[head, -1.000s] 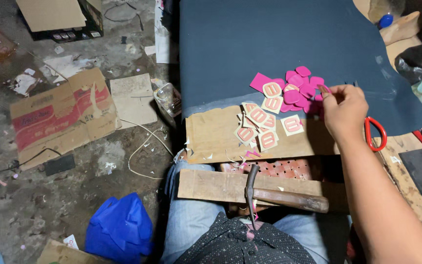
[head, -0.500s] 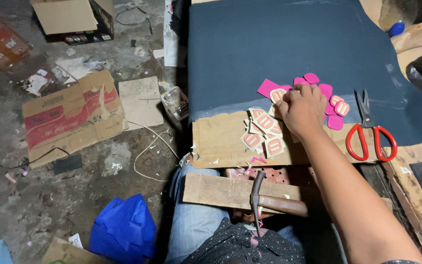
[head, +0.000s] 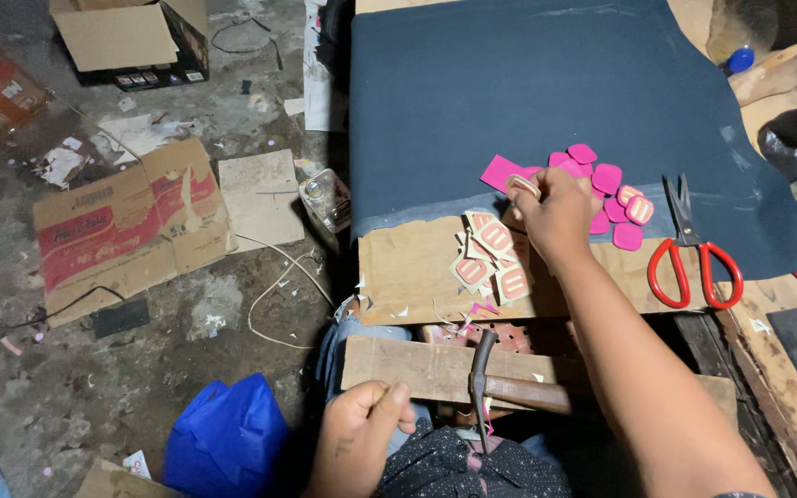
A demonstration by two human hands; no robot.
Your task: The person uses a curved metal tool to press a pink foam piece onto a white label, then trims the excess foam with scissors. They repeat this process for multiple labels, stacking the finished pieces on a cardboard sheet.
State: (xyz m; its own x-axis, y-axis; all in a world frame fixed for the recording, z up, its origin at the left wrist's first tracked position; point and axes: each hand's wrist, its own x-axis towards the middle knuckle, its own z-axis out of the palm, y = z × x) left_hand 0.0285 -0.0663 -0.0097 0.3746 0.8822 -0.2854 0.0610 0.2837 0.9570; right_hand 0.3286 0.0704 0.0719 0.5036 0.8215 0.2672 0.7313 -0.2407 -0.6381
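The right hand (head: 555,217) pinches one pink-and-cream patch (head: 522,186) over the cardboard sheet (head: 408,272); a finished pile (head: 489,258) lies beside, plain pink pieces (head: 606,177) remain. Left hand (head: 362,433) curled, empty.

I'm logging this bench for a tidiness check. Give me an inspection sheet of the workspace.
Surface: dark blue sheet over a cardboard-topped bench.
Job's things: pink patches; cream-edged patches.
Clutter: red-handled scissors; hammer on a wooden plank.
Grips: right hand pinches one patch; left hand is closed at the lap, empty as far as seen.
Cables: white cord on the floor.
Surroundings: flattened cartons, blue bag, scraps.
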